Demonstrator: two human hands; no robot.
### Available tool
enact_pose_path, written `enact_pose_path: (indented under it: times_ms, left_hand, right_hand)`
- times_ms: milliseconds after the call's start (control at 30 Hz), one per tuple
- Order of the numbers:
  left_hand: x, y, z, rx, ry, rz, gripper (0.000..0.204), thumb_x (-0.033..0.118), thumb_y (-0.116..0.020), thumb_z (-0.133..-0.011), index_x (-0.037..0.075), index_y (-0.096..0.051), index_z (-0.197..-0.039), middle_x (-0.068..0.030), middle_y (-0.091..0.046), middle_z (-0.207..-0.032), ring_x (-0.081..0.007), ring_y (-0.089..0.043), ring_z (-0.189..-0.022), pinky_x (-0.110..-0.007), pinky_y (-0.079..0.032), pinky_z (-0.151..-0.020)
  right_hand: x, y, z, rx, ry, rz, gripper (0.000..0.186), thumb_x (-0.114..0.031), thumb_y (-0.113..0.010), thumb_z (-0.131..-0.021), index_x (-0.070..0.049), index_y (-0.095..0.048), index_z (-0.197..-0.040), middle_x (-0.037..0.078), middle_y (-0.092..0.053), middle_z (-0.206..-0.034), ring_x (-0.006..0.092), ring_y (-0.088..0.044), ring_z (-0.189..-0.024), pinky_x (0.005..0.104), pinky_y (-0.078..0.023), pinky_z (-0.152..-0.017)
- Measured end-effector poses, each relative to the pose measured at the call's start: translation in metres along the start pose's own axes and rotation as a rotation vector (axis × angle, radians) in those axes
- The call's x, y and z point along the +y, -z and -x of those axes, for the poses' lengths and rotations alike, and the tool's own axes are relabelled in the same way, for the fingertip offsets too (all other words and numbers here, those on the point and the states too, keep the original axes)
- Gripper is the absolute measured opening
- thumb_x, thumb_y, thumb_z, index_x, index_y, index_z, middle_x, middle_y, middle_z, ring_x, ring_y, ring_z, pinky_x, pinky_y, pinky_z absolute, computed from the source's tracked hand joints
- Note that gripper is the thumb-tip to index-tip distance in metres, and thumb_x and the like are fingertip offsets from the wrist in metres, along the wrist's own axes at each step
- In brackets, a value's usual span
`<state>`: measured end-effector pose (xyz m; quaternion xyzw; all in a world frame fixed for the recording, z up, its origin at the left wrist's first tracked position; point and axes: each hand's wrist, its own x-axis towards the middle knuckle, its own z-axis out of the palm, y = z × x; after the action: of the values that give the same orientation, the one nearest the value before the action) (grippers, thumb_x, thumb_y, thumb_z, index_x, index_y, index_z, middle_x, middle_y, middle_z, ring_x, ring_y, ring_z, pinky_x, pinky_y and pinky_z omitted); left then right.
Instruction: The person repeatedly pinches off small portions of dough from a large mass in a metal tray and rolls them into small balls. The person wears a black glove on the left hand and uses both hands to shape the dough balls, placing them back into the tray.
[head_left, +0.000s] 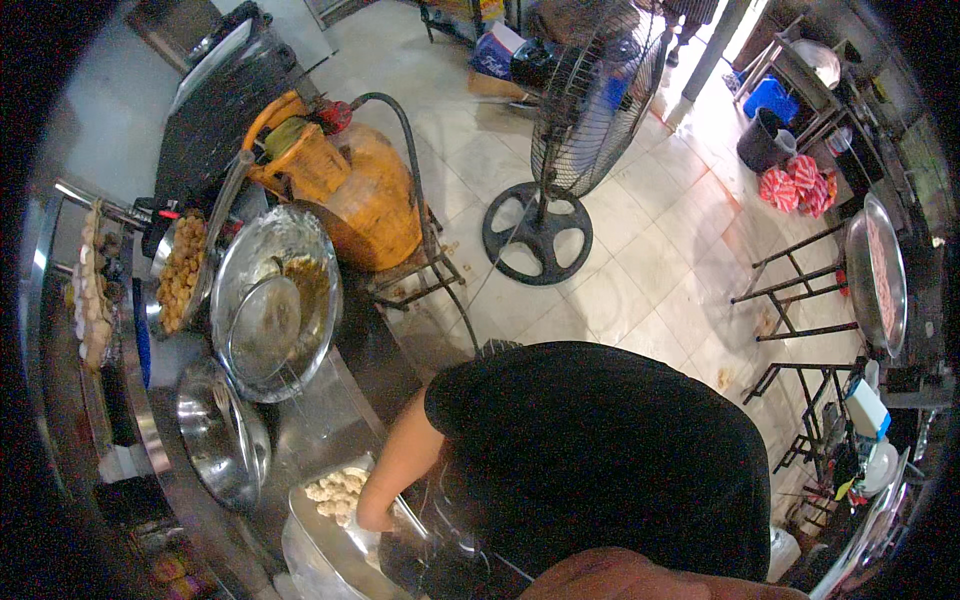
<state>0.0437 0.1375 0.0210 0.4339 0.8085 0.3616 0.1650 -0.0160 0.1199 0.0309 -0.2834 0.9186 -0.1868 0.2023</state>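
A torso in a black short-sleeved shirt (610, 440) fills the lower middle. From its left sleeve a bare arm (405, 460) reaches down to a metal tray (335, 550); its fingers are hidden at the tray. Pale, flour-coated lumps (337, 492) lie there beside the wrist. Blurred bare skin (620, 578), perhaps another arm, runs along the lower edge; whose it is, I cannot tell. Neither my left hand nor my right hand can be made out. Above the tray stand a steel bowl (205, 430) with a utensil and a larger basin (325, 250) holding white and brown residue.
Golden-brown pieces (180, 275) fill a bowl at far left. Behind the basin stands an orange gas cylinder (365, 195) with a hose. A black pedestal fan (540, 230) occupies the tiled floor (640, 270). At right, a wide metal pan (868, 275) rests by a stand.
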Motion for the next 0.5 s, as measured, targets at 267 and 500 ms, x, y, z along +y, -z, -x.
enact_pose_path:
  times_ms: [267,500]
  left_hand:
    - [-0.008,-0.003,0.014,0.031,0.032,0.023,0.034,0.012,-0.049,-0.08,0.003,-0.052,-0.113,-0.0142,-0.056,-0.101,-0.0249,-0.051,-0.089,-0.035,-0.04,-0.077]
    - [-0.01,-0.001,0.021,0.049,0.046,0.027,0.034,0.012,-0.048,-0.081,0.002,-0.052,-0.113,-0.014,-0.056,-0.1,-0.0245,-0.051,-0.087,-0.035,-0.041,-0.076]
  right_hand:
    - [-0.026,0.018,0.048,0.667,-0.242,-0.621,0.059,-0.051,-0.047,-0.08,0.006,-0.059,-0.067,0.024,-0.059,-0.068,0.0382,-0.059,-0.067,0.0444,-0.048,-0.064]
    - [-0.031,0.006,0.031,0.71,-0.083,-0.483,0.043,-0.038,-0.052,-0.078,0.003,-0.059,-0.068,0.022,-0.057,-0.064,0.0384,-0.058,-0.063,0.0441,-0.047,-0.06]
